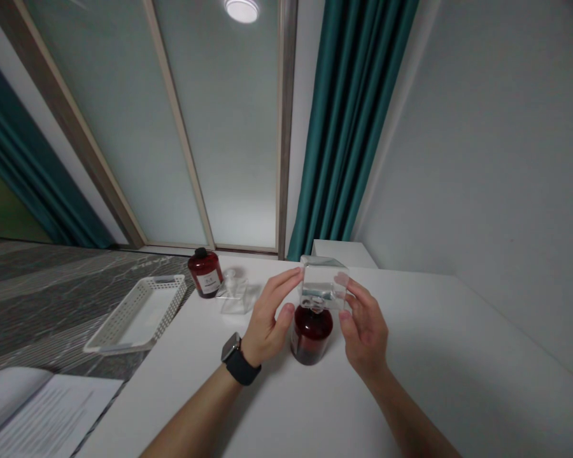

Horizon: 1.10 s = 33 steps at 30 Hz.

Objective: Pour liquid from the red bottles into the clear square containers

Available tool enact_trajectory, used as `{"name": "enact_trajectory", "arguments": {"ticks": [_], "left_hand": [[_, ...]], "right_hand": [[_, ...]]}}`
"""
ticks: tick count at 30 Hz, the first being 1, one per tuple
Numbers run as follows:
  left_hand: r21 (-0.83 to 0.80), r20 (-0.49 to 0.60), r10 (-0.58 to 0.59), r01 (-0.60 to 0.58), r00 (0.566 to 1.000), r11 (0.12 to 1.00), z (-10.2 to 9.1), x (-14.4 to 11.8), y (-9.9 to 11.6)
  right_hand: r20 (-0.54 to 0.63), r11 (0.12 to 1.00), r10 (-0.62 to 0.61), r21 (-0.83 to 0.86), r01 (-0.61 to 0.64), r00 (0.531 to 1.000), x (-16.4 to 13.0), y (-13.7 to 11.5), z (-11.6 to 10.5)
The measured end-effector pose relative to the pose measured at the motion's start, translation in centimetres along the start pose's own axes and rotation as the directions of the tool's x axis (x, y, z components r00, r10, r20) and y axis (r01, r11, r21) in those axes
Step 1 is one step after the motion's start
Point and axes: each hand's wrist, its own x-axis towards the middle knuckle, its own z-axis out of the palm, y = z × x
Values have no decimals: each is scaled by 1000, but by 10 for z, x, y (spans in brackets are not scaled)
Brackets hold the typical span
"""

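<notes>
Both hands, left hand and right hand, grip a clear glassy cube just above a round dark-red bottle on the smooth white table.

Dark red bottle, white table, teal curtain

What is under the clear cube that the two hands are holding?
Directly under the clear cube stands a dark red bottle on the white table. The cube, held by the left hand and right hand, covers the bottle's top, so its neck is unclear.
</notes>
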Motion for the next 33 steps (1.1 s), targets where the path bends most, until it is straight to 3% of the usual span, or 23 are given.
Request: {"name": "enact_trajectory", "arguments": {"ticks": [33], "left_hand": [[5,-16,55,-55,998,998,-1,1,-1]], "right_hand": [[34,998,-61,-3,61,998,0,0,-2]]}}
